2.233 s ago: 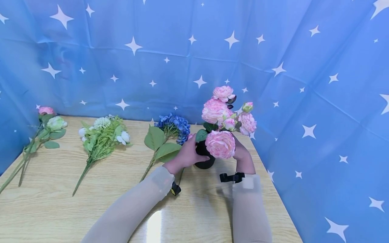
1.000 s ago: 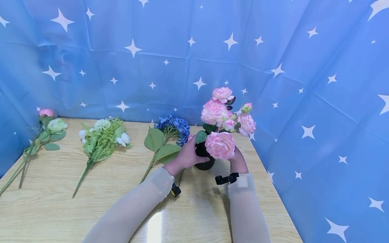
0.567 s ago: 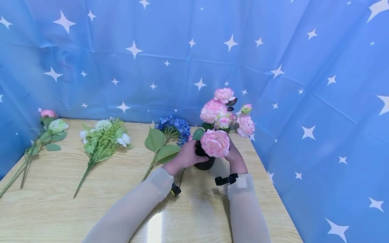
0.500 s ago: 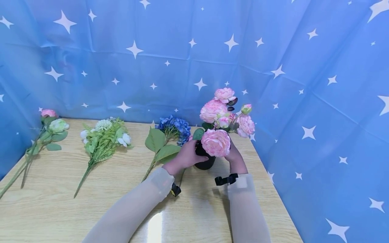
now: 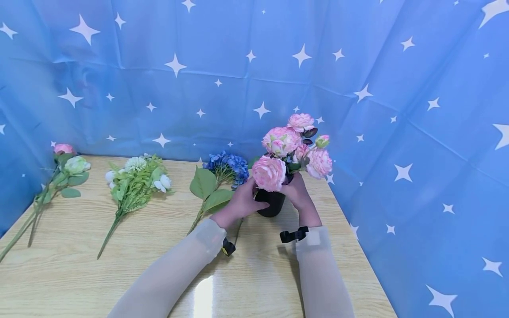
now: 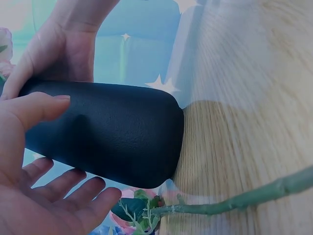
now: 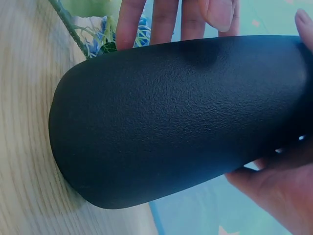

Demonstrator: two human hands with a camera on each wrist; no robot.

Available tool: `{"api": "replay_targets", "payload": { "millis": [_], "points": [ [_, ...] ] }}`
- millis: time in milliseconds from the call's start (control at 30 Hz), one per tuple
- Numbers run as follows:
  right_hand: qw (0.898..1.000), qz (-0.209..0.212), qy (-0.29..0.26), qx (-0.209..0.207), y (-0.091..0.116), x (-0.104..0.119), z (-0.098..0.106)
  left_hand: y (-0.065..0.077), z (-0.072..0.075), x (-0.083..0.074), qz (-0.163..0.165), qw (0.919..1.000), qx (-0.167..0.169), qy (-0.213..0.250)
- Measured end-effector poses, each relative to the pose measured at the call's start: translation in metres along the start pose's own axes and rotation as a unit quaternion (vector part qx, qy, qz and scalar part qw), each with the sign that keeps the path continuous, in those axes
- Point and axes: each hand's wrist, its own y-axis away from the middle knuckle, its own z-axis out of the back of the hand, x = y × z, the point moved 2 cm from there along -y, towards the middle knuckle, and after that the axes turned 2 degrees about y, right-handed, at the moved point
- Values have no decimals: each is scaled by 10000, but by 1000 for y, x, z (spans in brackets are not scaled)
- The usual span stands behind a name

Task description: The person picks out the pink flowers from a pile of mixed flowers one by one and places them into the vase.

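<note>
Gripping black vase (image 5: 271, 205), right of centre

Head: pink blooms (image 5: 268, 173) partly screen it; blue flower (image 5: 227, 165) beside left hand (image 5: 240, 202), fingers loosely spread around vase. Left wrist: stem (image 6: 244, 199) lower right, grained table (image 6: 274, 122). Right wrist: pebbled vase; right hand (image 7: 286, 188) curled round its upper end.

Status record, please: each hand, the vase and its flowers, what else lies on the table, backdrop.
left hand: cupped at black vase, contact unclear
right hand: grips the vase's upper part
vase contents: pink flowers
table, left of vase: blue flower; green-and-white bunch; roses farthest left
backdrop: star-printed blue cloth
</note>
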Motion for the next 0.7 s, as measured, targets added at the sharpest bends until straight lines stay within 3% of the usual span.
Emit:
{"api": "replay_targets", "payload": {
  "millis": [267,567,700],
  "points": [
    [9944,-49,-792,702,3,-11,4,-2,1,2,229,9997,24,-72],
    [9916,-189,-834,970,4,-20,6,-4,8,-3,268,9994,-132,150],
    [9909,-285,-791,1053,3,-24,7,-6,19,-6,350,9990,-282,44]
  ]
}}
